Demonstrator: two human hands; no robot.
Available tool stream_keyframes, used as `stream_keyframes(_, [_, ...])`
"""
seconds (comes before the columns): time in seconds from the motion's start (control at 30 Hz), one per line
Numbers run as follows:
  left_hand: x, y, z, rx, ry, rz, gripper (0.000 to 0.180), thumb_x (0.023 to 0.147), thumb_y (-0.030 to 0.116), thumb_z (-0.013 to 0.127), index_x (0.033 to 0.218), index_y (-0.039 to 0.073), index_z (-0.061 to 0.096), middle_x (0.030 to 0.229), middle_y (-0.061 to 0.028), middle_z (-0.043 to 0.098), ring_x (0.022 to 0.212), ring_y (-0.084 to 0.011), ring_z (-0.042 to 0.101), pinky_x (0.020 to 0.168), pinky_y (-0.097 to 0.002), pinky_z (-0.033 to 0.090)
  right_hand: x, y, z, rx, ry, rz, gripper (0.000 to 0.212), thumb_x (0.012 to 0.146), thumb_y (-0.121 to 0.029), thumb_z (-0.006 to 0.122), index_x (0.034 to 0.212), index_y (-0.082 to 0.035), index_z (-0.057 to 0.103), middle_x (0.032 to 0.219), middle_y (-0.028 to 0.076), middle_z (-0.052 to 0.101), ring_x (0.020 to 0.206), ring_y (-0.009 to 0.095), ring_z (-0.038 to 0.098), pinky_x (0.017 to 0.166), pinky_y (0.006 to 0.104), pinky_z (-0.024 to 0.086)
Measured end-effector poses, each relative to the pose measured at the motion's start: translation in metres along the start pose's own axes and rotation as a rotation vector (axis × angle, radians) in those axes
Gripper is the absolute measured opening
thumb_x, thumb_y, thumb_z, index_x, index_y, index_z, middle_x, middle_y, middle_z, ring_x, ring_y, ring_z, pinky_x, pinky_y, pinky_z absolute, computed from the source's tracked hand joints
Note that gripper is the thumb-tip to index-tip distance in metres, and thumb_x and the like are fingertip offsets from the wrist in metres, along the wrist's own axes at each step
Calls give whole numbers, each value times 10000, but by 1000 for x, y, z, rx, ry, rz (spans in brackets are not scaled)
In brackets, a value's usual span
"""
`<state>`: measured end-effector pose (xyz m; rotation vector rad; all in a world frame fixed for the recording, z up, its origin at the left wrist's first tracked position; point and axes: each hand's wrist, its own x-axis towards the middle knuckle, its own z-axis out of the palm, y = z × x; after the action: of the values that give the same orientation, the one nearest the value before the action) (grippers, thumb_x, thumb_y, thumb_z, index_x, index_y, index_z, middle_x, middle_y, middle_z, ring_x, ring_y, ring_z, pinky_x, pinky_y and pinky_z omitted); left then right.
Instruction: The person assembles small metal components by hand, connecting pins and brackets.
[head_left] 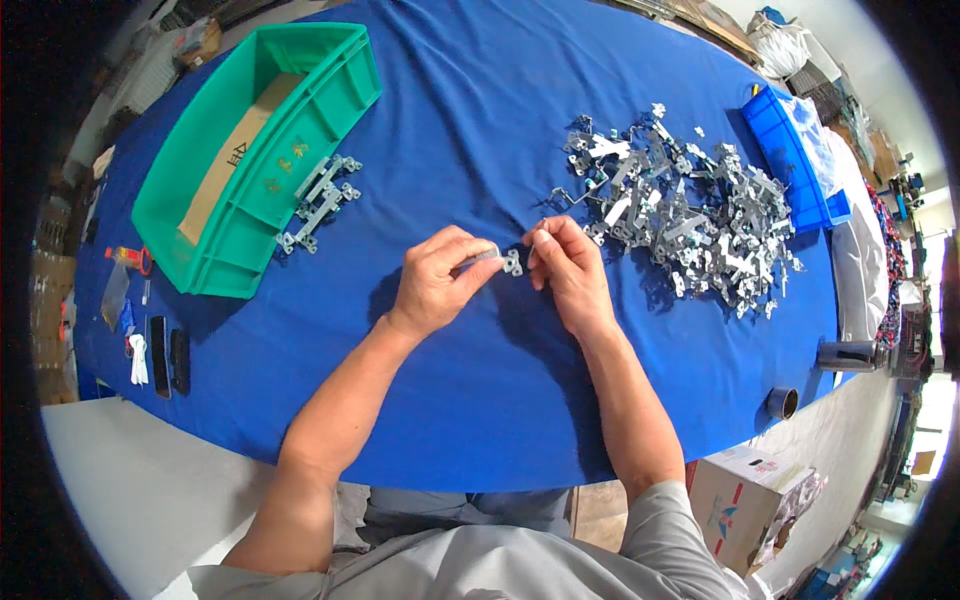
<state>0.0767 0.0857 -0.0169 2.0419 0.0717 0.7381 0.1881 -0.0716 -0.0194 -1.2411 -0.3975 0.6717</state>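
Observation:
My left hand [437, 280] pinches a small grey metal bracket [512, 263] between thumb and fingers, and its holed end sticks out to the right. Just beside that end is my right hand [570, 275], its thumb pressed against the fingers; whatever they hold is too small to make out. A big heap of similar metal brackets [690, 215] spreads over the blue cloth to the right of my hands. To the left, several brackets [320, 205] lie lined up against a green plastic crate [225, 265].
A blue bin [785, 150] with clear plastic in it stands beyond the heap. Near the right edge are a dark round cup [783, 403] and a dark cylinder [850, 355]. A black phone-like slab [160, 357] lies at left. A carton [740, 500] sits below the table.

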Motion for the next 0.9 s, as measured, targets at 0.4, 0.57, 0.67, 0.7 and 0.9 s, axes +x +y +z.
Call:
stream_keyframes(0.4, [0, -4, 2, 32, 140, -119, 82, 887, 67, 711, 937, 3, 701, 817, -64, 653, 668, -112, 599, 581, -272, 470, -9, -4, 4, -454, -141, 19, 189, 978, -164, 623, 1052, 3, 676, 801, 19, 665, 677, 71, 574, 600, 253, 476])
stream_keyframes(0.57, [1, -6, 3, 28, 107, -121, 87, 897, 90, 693, 939, 14, 696, 801, -68, 640, 608, -131, 582, 531, -289, 452, -7, 2, 2, -493, -102, 29, 171, 984, -164, 617, 1021, -4, 663, 759, 20, 643, 654, 78, 583, 588, 264, 481])
stream_keyframes(0.67, [1, -5, 1, 9, 87, -106, 86, 899, 88, 683, 938, 12, 695, 807, -72, 642, 610, -142, 588, 530, -292, 452, -7, 5, 6, -498, -68, 12, 146, 987, -146, 609, 1031, -8, 633, 730, 19, 626, 645, 80, 588, 581, 266, 484])
stream_keyframes(0.7, [1, -5, 1, 10, 84, -105, 84, 897, 83, 683, 939, 12, 696, 811, -76, 645, 622, -149, 602, 536, -296, 463, -7, 6, 6, -488, -74, -13, 135, 984, -131, 612, 1048, -12, 620, 749, 27, 629, 651, 82, 591, 582, 265, 489])
stream_keyframes(0.9, [1, 2, 3, 72, 79, -81, 101, 880, 61, 699, 958, -4, 703, 835, -95, 665, 693, -181, 646, 595, -303, 499, -7, 7, 8, -351, -89, -126, 132, 973, -78, 618, 1088, -16, 601, 852, 49, 640, 684, 90, 603, 598, 260, 507])
